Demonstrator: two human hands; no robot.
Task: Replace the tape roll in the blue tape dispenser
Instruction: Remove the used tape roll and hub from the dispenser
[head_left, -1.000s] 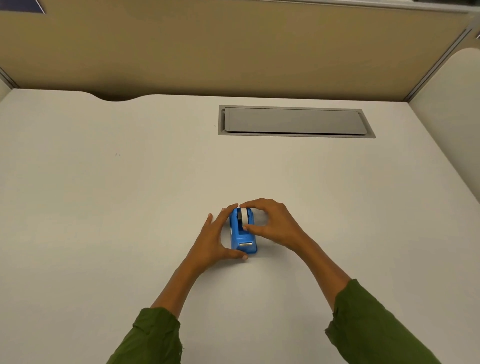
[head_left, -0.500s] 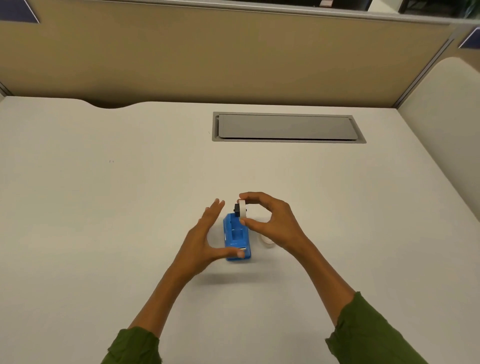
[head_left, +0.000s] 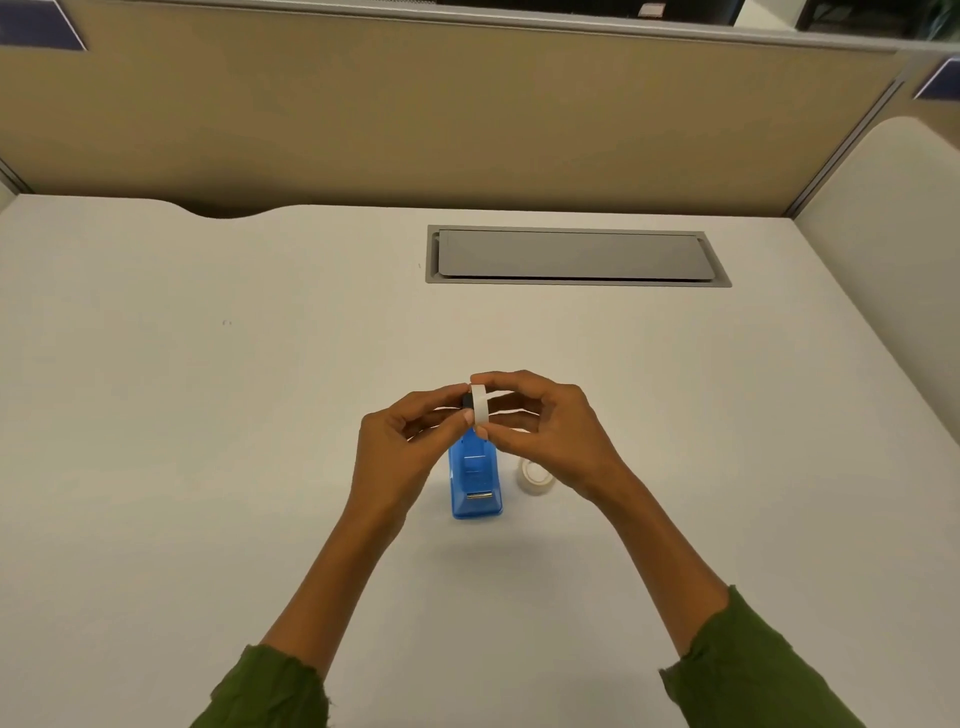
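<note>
The blue tape dispenser (head_left: 475, 480) stands on the white desk (head_left: 208, 415), its roll bay uncovered and its cutter end toward me. Above its far end, a thin white tape roll (head_left: 480, 404) on a black hub is held in the air. My right hand (head_left: 545, 431) pinches the roll between thumb and forefinger. My left hand (head_left: 405, 447) pinches the black hub side from the left. A second, fuller tape roll (head_left: 536, 475) lies flat on the desk just right of the dispenser, partly behind my right hand.
A grey cable-tray lid (head_left: 571, 255) is set into the desk at the back. A tan partition (head_left: 467, 119) closes off the far side and a white panel (head_left: 893, 260) the right.
My right hand lifted the thin roll up out of the dispenser. My left hand left the dispenser's side and rose to take hold of the roll's hub.
</note>
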